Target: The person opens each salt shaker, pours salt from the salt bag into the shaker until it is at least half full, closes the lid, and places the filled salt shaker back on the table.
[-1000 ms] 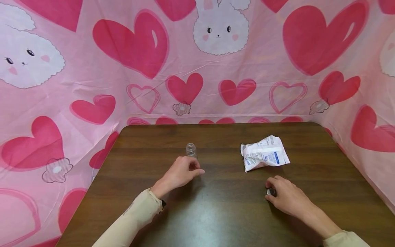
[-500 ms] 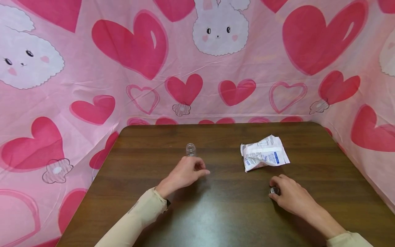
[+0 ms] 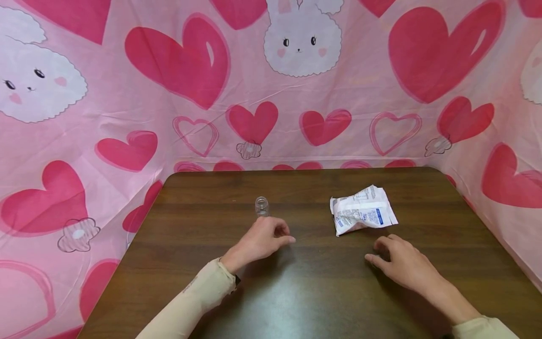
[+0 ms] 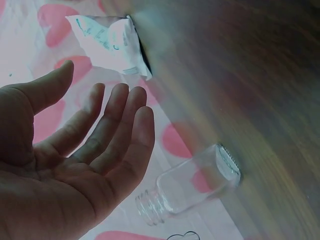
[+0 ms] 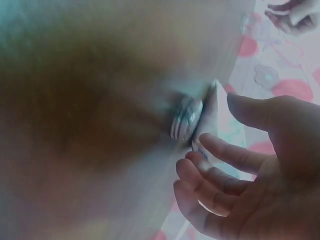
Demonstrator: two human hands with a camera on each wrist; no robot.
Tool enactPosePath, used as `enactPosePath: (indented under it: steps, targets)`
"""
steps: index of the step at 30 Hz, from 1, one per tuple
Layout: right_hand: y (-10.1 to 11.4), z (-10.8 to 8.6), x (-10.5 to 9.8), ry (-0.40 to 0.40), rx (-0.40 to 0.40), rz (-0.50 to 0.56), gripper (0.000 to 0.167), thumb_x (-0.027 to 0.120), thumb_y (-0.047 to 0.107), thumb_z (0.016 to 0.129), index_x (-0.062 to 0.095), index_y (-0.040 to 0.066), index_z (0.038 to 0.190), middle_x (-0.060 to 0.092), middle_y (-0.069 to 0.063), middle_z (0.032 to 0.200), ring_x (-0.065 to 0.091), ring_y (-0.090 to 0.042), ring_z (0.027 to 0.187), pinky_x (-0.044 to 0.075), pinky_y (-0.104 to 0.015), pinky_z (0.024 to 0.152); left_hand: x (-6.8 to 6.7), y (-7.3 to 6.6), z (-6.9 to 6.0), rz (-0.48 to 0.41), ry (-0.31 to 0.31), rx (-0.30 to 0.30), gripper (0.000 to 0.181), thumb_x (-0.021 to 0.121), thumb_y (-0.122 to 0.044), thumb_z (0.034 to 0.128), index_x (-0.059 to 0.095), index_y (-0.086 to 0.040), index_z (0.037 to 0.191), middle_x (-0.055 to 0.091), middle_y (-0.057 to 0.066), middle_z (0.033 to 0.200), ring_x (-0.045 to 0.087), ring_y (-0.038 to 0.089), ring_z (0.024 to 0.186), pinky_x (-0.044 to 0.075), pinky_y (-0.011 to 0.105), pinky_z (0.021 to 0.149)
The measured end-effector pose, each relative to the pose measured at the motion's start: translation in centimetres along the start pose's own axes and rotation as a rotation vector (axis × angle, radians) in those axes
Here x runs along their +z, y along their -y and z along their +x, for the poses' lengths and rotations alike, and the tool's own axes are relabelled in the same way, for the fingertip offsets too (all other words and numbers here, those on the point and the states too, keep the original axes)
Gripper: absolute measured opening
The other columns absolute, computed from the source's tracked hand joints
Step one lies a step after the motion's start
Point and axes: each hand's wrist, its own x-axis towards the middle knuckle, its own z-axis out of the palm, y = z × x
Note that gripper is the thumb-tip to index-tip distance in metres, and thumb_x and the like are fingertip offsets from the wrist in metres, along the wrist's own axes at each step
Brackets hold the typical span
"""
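A clear glass bottle (image 3: 262, 205) with a bare threaded neck stands upright on the table, behind my left hand (image 3: 267, 238). In the left wrist view the whole bottle (image 4: 192, 182) shows beside the loosely bent fingers, which hold nothing. My right hand (image 3: 406, 261) hovers low over the table with thumb and fingers apart. A small round, silvery cap-like piece (image 5: 186, 120) lies on the table just beyond the fingertips of the right hand (image 5: 240, 175), apart from them. In the head view the right hand mostly hides this piece.
A crumpled white packet (image 3: 364, 210) with blue print lies behind my right hand. The brown wooden table (image 3: 296, 292) ends at a pink cloth (image 3: 292, 94) with hearts and rabbits, hung at the back and both sides.
My right hand has let go of the cap-like piece; its thumb and fingers have spread and it has shifted slightly right. The left hand has drifted right, away from the bottle.
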Motion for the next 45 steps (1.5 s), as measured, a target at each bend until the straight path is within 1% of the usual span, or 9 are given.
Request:
enactPosePath:
  steps: [6, 9, 13, 16, 20, 26, 32, 39, 45]
  targets:
    - [-1.1, 0.5, -1.7, -0.046, 0.036, 0.04, 0.037, 0.079, 0.041, 0.095, 0.073, 0.005, 0.102, 0.068, -0.002, 0.091, 0.061, -0.022, 0.082, 0.05, -0.046, 0.07, 0.6, -0.4, 0.3, 0.013, -0.004, 0.029, 0.015, 0.083, -0.023, 0.0946, 0.073, -0.016, 0.088, 0.067, -0.011, 0.08, 0.059, 0.007, 0.073, 0.052, 0.027, 0.071]
    - [-1.5, 0.6, -2.2, -0.062, 0.062, 0.07, 0.046, 0.076, 0.046, 0.097, 0.073, 0.001, 0.108, 0.068, -0.003, 0.091, 0.06, -0.022, 0.081, 0.05, -0.043, 0.07, 0.8, -0.7, 0.6, 0.032, -0.009, 0.04, 0.015, 0.083, -0.024, 0.0943, 0.073, -0.015, 0.088, 0.067, -0.01, 0.079, 0.06, 0.006, 0.073, 0.052, 0.027, 0.072]
    - [-1.8, 0.8, -2.7, -0.11, 0.089, 0.108, 0.049, 0.067, 0.047, 0.103, 0.072, -0.002, 0.111, 0.069, -0.004, 0.087, 0.061, -0.023, 0.078, 0.048, -0.042, 0.067, 1.2, -1.2, 1.3, 0.047, -0.005, 0.049, 0.015, 0.084, -0.024, 0.0933, 0.073, -0.014, 0.088, 0.066, -0.011, 0.078, 0.06, 0.006, 0.072, 0.051, 0.025, 0.071]
    - [-2.0, 1.0, -2.9, -0.143, 0.122, 0.119, 0.053, 0.056, 0.045, 0.109, 0.068, -0.007, 0.114, 0.07, -0.011, 0.088, 0.061, -0.028, 0.078, 0.048, -0.044, 0.067, 1.6, -1.6, 2.0, 0.046, 0.012, 0.044, 0.016, 0.084, -0.024, 0.0931, 0.073, -0.014, 0.089, 0.066, -0.01, 0.078, 0.059, 0.006, 0.071, 0.051, 0.024, 0.07]
    - [-2.4, 1.4, -3.3, -0.144, 0.171, 0.147, 0.06, 0.048, 0.044, 0.111, 0.061, -0.013, 0.123, 0.069, -0.025, 0.101, 0.06, -0.037, 0.086, 0.049, -0.05, 0.073, 2.2, -2.3, 3.1, 0.054, 0.038, 0.033, 0.017, 0.084, -0.026, 0.0934, 0.074, -0.013, 0.092, 0.065, -0.01, 0.078, 0.059, 0.007, 0.071, 0.05, 0.024, 0.069]
    - [-2.6, 2.3, -3.3, -0.126, 0.189, 0.187, 0.062, 0.054, 0.044, 0.109, 0.056, -0.015, 0.13, 0.067, -0.029, 0.109, 0.061, -0.04, 0.094, 0.051, -0.051, 0.077, 3.6, -3.1, 4.5, 0.109, 0.072, 0.009, 0.023, 0.084, -0.028, 0.0933, 0.076, -0.008, 0.101, 0.066, -0.008, 0.081, 0.059, 0.008, 0.072, 0.05, 0.023, 0.071]
    - [-2.7, 3.3, -3.3, -0.124, 0.167, 0.197, 0.059, 0.058, 0.04, 0.108, 0.057, -0.016, 0.127, 0.068, -0.026, 0.103, 0.062, -0.038, 0.091, 0.05, -0.043, 0.071, 4.9, -3.5, 5.8, 0.143, 0.089, -0.013, 0.033, 0.084, -0.031, 0.0935, 0.076, -0.005, 0.112, 0.067, -0.005, 0.085, 0.059, 0.01, 0.074, 0.05, 0.024, 0.072]
    - [-2.5, 4.2, -3.3, -0.128, 0.152, 0.221, 0.053, 0.059, 0.036, 0.108, 0.058, -0.015, 0.123, 0.068, -0.016, 0.091, 0.061, -0.029, 0.08, 0.046, -0.038, 0.066, 5.6, -3.8, 7.0, 0.157, 0.087, -0.043, 0.03, 0.085, -0.031, 0.0926, 0.075, -0.005, 0.105, 0.063, -0.003, 0.081, 0.058, 0.012, 0.072, 0.048, 0.025, 0.067]
    - [-2.6, 4.9, -3.3, -0.121, 0.145, 0.217, 0.052, 0.059, 0.033, 0.108, 0.057, -0.017, 0.122, 0.067, -0.019, 0.09, 0.06, -0.03, 0.079, 0.045, -0.038, 0.065, 6.3, -3.5, 8.2, 0.16, 0.091, -0.053, 0.03, 0.085, -0.03, 0.092, 0.074, -0.005, 0.104, 0.063, -0.002, 0.082, 0.058, 0.012, 0.072, 0.048, 0.023, 0.066]
